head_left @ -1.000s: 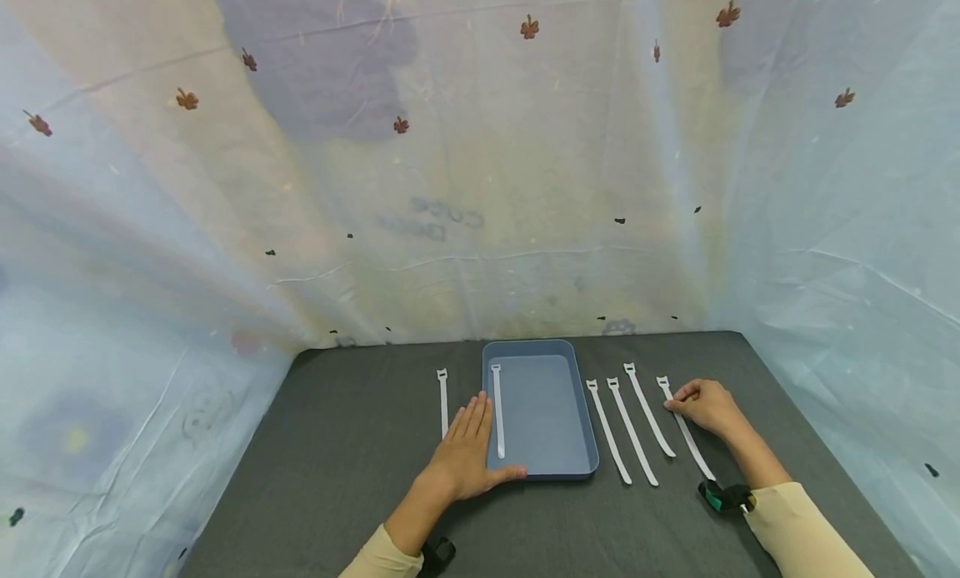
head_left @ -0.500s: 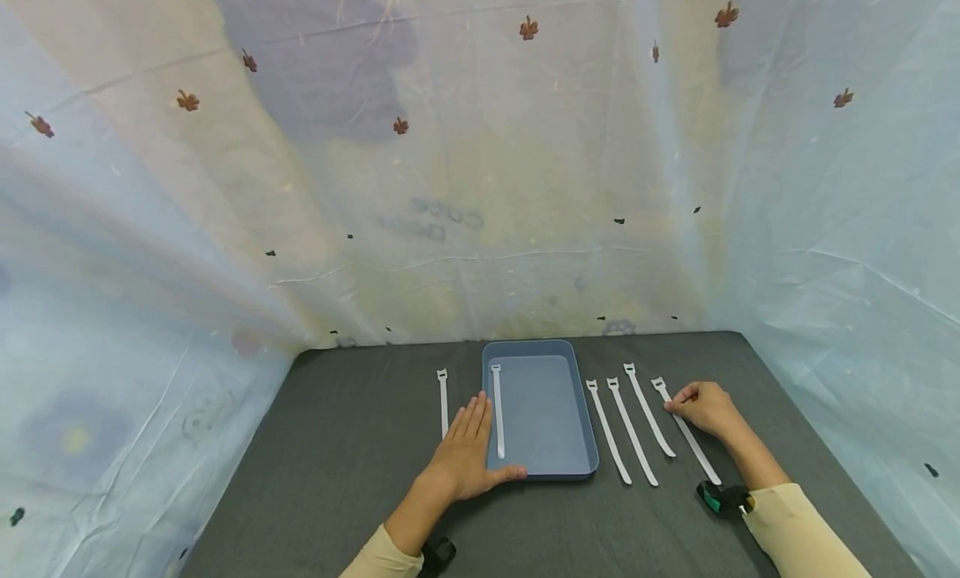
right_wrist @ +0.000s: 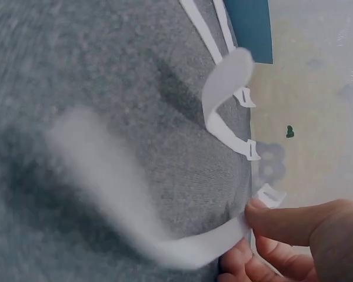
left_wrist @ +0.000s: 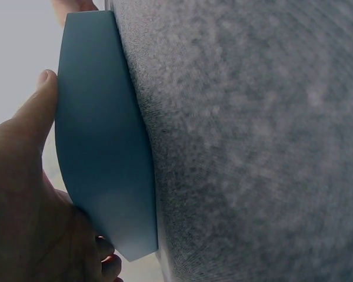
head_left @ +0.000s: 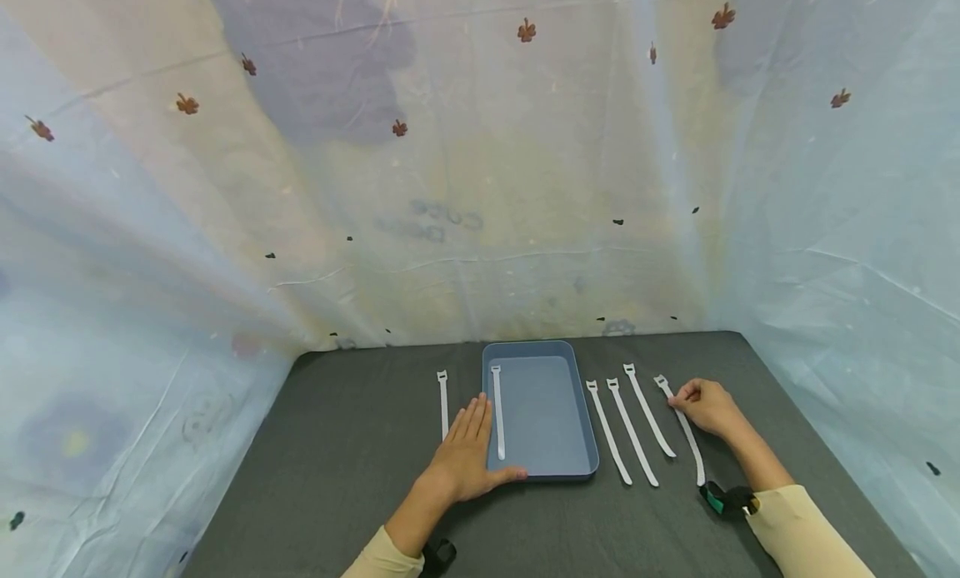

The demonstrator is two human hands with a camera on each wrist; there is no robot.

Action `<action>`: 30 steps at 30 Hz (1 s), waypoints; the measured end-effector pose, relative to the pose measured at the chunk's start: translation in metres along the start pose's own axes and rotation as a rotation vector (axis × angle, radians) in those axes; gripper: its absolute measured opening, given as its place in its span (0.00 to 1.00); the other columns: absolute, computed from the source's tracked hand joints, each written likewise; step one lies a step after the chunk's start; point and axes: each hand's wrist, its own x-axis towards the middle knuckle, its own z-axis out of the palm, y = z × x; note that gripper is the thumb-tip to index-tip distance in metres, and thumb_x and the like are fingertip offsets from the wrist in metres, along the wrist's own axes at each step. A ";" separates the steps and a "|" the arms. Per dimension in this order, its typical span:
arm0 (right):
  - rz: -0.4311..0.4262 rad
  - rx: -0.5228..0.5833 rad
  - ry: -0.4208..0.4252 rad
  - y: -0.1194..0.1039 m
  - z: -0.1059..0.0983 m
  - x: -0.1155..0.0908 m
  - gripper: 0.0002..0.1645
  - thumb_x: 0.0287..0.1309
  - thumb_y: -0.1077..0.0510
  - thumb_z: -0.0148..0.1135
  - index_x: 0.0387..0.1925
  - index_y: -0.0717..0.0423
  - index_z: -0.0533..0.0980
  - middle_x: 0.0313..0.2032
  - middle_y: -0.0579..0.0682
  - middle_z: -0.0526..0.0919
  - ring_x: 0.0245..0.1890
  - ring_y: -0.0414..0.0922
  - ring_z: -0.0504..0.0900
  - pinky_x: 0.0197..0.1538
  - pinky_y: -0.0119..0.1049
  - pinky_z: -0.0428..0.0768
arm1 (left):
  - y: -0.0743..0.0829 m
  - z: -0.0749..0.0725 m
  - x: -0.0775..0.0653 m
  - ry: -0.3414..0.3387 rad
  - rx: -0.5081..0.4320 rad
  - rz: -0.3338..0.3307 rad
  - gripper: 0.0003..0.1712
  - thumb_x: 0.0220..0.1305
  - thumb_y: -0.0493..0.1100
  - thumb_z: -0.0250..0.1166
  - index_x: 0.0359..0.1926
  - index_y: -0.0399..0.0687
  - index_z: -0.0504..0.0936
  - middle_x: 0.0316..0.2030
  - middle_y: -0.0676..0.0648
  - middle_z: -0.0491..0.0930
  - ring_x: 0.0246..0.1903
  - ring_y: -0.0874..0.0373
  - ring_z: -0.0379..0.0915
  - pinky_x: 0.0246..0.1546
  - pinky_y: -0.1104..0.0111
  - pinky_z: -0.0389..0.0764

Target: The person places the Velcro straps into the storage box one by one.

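Observation:
My right hand [head_left: 705,405] pinches a white cable strap [head_left: 686,435] between thumb and fingertips, close below its slotted head. In the right wrist view the strap's long tail [right_wrist: 182,252] bends and curls up toward the camera, blurred at its end. My left hand [head_left: 459,460] rests at the near left corner of a shallow blue-grey tray [head_left: 547,420]. Its fingers lie straight along the left rim and its thumb touches the front rim; the left wrist view shows the tray's side wall [left_wrist: 103,129] beside the thumb. One white strap [head_left: 498,411] lies lengthwise inside the tray, near its left side.
Between tray and right hand lie three more white straps, the nearest to the hand [head_left: 647,410], a middle one [head_left: 632,432] and one beside the tray [head_left: 608,432]. Another strap [head_left: 443,405] lies left of the tray, partly behind my left hand. A patterned plastic curtain [head_left: 525,228] borders the dark cloth-covered table [head_left: 360,445].
The pinched strap's head shifts left, then slightly back right, and its tail end swings left. My right hand moves very slightly right; the left hand and tray stay put.

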 end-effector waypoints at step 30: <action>-0.085 0.072 0.146 -0.030 -0.019 -0.004 0.13 0.63 0.55 0.62 0.45 0.59 0.80 0.37 0.56 0.84 0.34 0.46 0.80 0.33 0.36 0.76 | 0.001 -0.001 -0.001 0.003 0.008 0.000 0.71 0.46 0.88 0.41 0.76 0.44 0.38 0.76 0.44 0.32 0.76 0.50 0.30 0.75 0.54 0.42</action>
